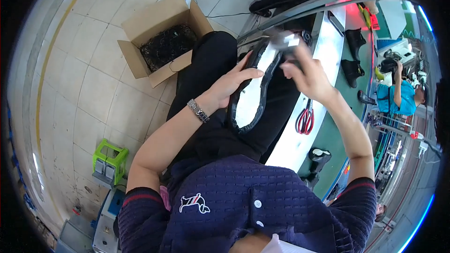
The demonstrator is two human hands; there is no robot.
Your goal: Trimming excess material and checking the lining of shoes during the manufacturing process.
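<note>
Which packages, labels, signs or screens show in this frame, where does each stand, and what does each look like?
Cardboard box: on the tiled floor at the person's left, brown, flaps open, holding a dark tangled mass.
Embroidered emblem: on the chest of the navy knit shirt, small, white with red.
Blue-and-white panel: far right beyond the green belt, too blurred to tell more.
No screen can be made out.

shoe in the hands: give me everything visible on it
The shoe is black with a white sole face turned up toward the camera, lying lengthwise over the person's lap beside the workbench. The left hand grips its side; the right hand holds a blurred grey tool at its far end. Material unclear.
</note>
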